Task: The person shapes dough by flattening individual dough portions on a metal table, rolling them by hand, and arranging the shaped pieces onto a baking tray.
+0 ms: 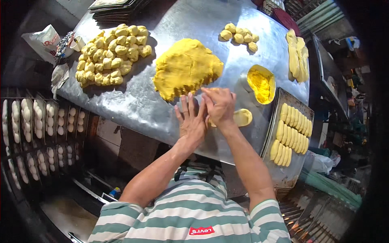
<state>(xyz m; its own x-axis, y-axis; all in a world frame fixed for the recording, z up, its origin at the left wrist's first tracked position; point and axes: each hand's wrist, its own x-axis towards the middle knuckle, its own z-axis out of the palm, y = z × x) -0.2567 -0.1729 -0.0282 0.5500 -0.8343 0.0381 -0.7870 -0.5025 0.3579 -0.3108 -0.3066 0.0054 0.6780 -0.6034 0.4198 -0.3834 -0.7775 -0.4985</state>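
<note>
My left hand (191, 119) lies palm down on the metal table (129, 109), fingers spread, just in front of a big slab of yellow dough (187, 67). The slab's near edge is ragged. Beside it, my right hand (221, 106) is closed, its fingers curled and its thumb next to my left hand. Whatever it may grip is hidden. A flattened oval of pale dough (243, 118) lies by my right wrist, partly covered by it. Right of that hand stands a bowl (263, 69) with bright yellow paste (261, 87).
A large heap of dough balls (111, 54) sits at the left, a smaller group (239, 34) at the back. Long dough strips (298, 56) lie far right. A tray (270, 125) of dough sticks (291, 127) stands right. Racked dough (38, 117) is at left; stacked trays (115, 11) stand behind.
</note>
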